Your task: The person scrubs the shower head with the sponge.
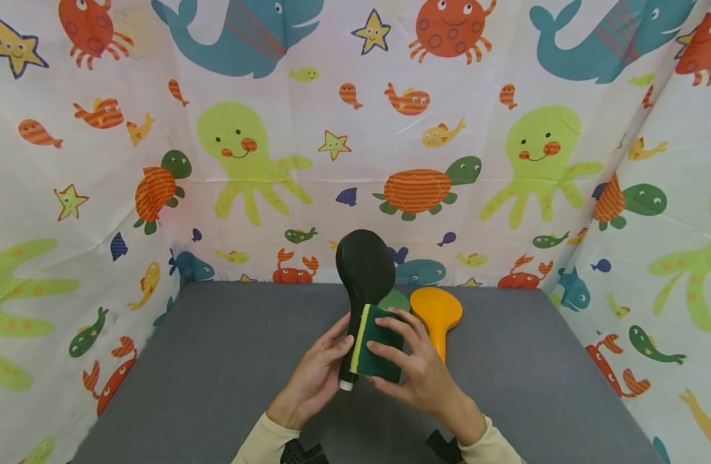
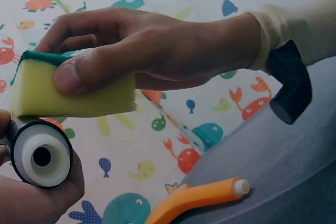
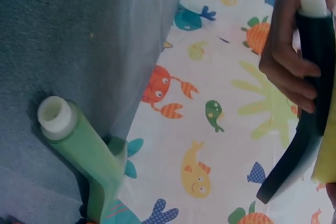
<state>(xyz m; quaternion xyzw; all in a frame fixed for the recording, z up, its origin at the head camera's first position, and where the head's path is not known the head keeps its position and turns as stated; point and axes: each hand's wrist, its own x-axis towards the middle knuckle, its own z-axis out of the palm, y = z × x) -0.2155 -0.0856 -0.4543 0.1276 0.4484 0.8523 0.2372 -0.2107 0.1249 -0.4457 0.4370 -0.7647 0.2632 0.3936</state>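
A black handheld shower head (image 1: 363, 261) stands upright in my left hand (image 1: 314, 370), which grips its handle with the thumb across it. Its white connector end (image 2: 26, 156) faces the left wrist camera. My right hand (image 1: 427, 370) holds a sponge (image 1: 384, 341) with a green scouring side and a yellow foam side. In the head view, the sponge's yellow side lies along the right of the handle. The left wrist view shows the right thumb (image 2: 68, 77) on the yellow foam, right above the handle's end.
Behind the right hand an orange shower head (image 1: 436, 309) lies on the grey table (image 1: 233, 361). A green shower head (image 1: 396, 300) is beside it, mostly hidden in the head view; its white-ended handle (image 3: 89, 145) shows in the right wrist view. A sea-animal printed curtain (image 1: 332, 174) surrounds the table.
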